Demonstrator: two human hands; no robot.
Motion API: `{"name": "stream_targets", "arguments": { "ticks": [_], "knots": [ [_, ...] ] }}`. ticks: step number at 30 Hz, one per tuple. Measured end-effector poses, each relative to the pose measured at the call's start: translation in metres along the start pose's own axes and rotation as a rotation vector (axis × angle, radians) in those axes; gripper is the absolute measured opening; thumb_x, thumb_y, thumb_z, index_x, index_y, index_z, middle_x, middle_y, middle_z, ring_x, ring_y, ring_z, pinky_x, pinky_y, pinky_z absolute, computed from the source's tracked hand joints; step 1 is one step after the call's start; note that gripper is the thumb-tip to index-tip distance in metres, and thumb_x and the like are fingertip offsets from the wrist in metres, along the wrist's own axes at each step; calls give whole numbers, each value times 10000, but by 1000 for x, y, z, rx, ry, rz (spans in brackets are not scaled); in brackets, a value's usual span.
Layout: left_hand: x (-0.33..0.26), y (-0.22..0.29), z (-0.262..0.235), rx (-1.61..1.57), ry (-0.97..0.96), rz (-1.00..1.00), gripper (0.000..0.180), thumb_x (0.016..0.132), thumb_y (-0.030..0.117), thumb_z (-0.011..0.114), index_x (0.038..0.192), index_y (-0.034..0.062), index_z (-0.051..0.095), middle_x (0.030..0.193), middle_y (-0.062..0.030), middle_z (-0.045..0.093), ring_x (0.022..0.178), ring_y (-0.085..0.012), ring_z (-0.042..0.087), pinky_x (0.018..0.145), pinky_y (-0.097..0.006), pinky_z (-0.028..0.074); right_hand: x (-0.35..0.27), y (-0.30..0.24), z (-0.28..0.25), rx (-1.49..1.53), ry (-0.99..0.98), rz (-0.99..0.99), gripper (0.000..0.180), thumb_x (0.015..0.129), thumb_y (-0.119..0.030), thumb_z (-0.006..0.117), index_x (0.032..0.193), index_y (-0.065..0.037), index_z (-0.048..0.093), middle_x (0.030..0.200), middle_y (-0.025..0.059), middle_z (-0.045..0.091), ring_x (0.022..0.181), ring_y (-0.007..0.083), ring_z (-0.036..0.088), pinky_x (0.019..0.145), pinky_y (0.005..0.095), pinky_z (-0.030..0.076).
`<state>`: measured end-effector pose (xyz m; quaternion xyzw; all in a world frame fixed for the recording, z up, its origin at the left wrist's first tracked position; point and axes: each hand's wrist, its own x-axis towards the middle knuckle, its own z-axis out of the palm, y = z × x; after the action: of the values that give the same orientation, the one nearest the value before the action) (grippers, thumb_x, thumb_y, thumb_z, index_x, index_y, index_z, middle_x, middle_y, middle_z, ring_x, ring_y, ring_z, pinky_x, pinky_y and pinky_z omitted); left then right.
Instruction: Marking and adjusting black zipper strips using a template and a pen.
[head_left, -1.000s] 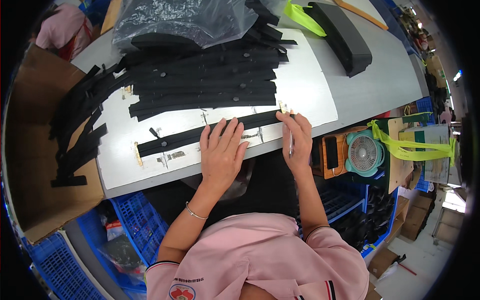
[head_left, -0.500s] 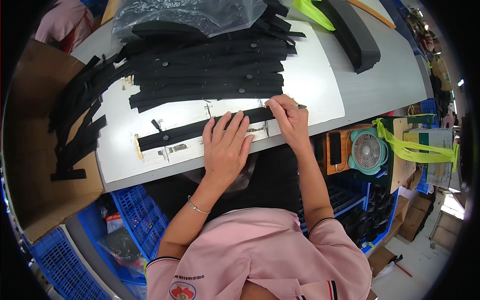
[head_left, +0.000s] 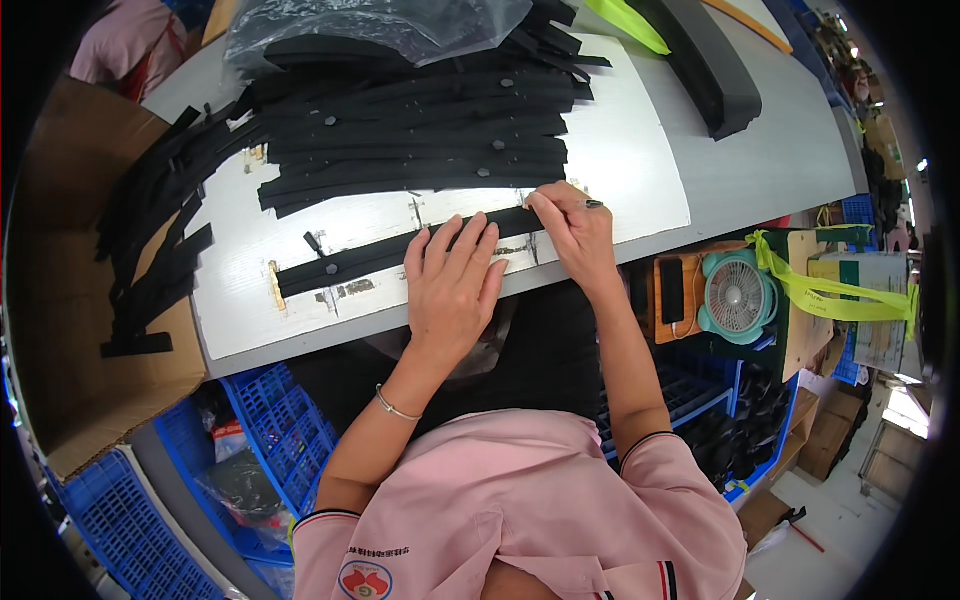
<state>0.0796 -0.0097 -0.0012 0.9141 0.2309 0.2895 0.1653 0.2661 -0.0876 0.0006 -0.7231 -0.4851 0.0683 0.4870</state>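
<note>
A long black fabric strip (head_left: 375, 257) lies across the white board (head_left: 235, 335), close to its near edge. My left hand (head_left: 450, 290) rests flat on the strip right of its middle, fingers stretched out. At the strip's right end, my right hand (head_left: 580, 240) is closed in a pinch around a slim dark pen (head_left: 592, 204); its back end sticks out past the knuckles and its tip is hidden. Beyond the strip, a wide stack of black strips (head_left: 410, 130) covers the board, with several small dark round pieces on top.
Left of the board stands an open cardboard box (head_left: 60, 300) with loose black strips hanging over its edge. Clear plastic (head_left: 370, 30) covers the stack's far side. A dark padded block (head_left: 700, 75) lies far right. A teal fan (head_left: 738, 298) and a phone (head_left: 671, 290) sit below the table's right side.
My right hand has shifted slightly, and the pen's back end has tilted a little. My left hand stays flat on the strip.
</note>
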Motion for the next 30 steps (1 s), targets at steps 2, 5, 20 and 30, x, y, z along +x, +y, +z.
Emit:
{"name": "stream_targets", "arguments": {
  "ticks": [2, 5, 20, 30],
  "knots": [
    [0, 0, 1, 3, 7, -3, 387, 910, 171, 772, 1280, 66, 728, 1357, -73, 685, 1279, -281, 596, 1139, -472, 375, 0, -1, 1, 20, 24, -5, 114, 982, -82, 676, 954, 21, 714, 842, 95, 720, 700, 181, 673, 640, 297, 515],
    [0, -1, 2, 5, 10, -2, 385, 909, 171, 772, 1278, 67, 730, 1356, -72, 687, 1276, -280, 597, 1138, -471, 376, 0, -2, -2, 101, 28, 87, 143, 984, -82, 672, 911, 34, 715, 821, 92, 724, 689, 169, 673, 627, 290, 512],
    [-3, -3, 0, -32, 15, -5, 396, 911, 167, 769, 1288, 58, 723, 1376, -77, 674, 1306, -291, 584, 1152, -476, 373, 0, 2, -6, 53, -87, 1, 238, 966, -129, 674, 795, 28, 725, 694, 76, 718, 625, 171, 680, 597, 306, 499],
    [-36, -31, -36, 26, 50, -148, 440, 922, 168, 757, 1326, 12, 680, 1407, -135, 639, 1362, -324, 542, 1223, -594, 248, -6, 7, -10, 254, -58, 162, 241, 984, -93, 643, 810, 45, 735, 709, 63, 712, 642, 104, 635, 613, 261, 479]
  ]
}}
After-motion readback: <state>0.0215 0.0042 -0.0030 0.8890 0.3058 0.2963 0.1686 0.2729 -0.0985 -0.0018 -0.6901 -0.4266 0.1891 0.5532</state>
